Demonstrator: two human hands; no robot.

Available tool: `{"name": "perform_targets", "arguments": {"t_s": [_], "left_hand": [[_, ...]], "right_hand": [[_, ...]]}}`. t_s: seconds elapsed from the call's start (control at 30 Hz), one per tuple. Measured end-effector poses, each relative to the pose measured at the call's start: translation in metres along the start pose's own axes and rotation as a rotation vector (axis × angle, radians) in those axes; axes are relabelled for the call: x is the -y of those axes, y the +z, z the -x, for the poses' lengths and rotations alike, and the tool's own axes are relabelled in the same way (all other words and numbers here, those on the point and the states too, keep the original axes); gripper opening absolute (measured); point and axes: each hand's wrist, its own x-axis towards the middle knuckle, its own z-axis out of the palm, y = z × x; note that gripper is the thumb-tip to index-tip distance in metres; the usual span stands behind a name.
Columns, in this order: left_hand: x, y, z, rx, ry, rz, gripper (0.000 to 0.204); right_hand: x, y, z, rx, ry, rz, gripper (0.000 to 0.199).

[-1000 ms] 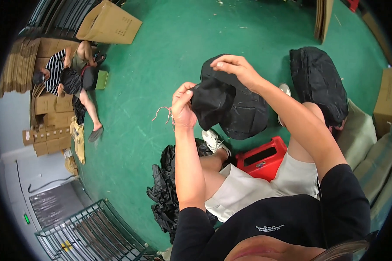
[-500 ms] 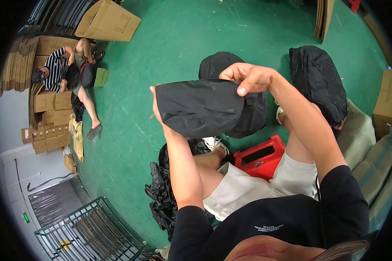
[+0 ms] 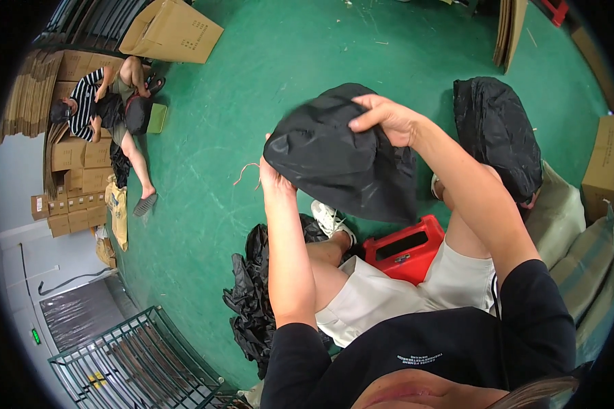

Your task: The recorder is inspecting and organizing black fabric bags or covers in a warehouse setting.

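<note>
In front of me I hold up a black, pouch-like piece of thin fabric (image 3: 334, 160), its surface puffed and creased. My left hand (image 3: 275, 176) grips its left edge, the fingers mostly hidden behind the cloth. At its upper right, my right hand (image 3: 389, 121) has the thumb and fingers closed on the fabric. A thin reddish cord (image 3: 244, 170) hangs beside my left hand. Below the cloth, a red case (image 3: 406, 251) with a dark panel stands between my legs. Crumpled black fabric (image 3: 247, 300) is heaped beside my left leg.
To the right lies a filled black bundle (image 3: 496, 129), with pale woven sacks (image 3: 559, 211) near it. On the left a person in a striped shirt (image 3: 89, 101) sits against stacked cartons (image 3: 75, 155), handling black material. A metal rack (image 3: 143, 361) stands at the lower left.
The black fabric has turned from a flat, smooth panel into a wider, puffed shape and tilted. My right hand has shifted slightly, still on it; my left hand has moved a little right.
</note>
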Motion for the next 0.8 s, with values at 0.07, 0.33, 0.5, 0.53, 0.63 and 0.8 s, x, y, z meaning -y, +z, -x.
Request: {"name": "perform_targets", "arguments": {"t_s": [0.07, 0.33, 0.5, 0.53, 0.63, 0.8], "left_hand": [[-0.003, 0.005, 0.000, -0.002, 0.007, 0.055, 0.042], [0.034, 0.044, 0.013, 0.149, 0.128, -0.530, 0.033], [0.037, 0.045, 0.019, 0.052, -0.190, -0.796, 0.033], [0.038, 0.043, 0.019, 0.064, -0.221, -0.847, 0.030], [0.040, 0.045, 0.018, 0.081, -0.278, -0.949, 0.026], [0.038, 0.041, 0.011, 0.078, -0.263, -1.036, 0.026]], "right_hand": [[-0.001, -0.007, -0.006, 0.068, -0.078, -0.138, 0.029], [-0.003, -0.041, -0.015, 0.091, -0.298, -0.461, 0.023], [0.007, -0.047, -0.010, 0.084, -0.341, -0.472, 0.028], [0.010, -0.045, -0.008, 0.028, -0.325, -0.513, 0.025], [0.020, -0.037, 0.001, -0.038, -0.316, -0.569, 0.024], [0.028, -0.027, 0.007, 0.016, -0.407, -0.533, 0.030]]}}
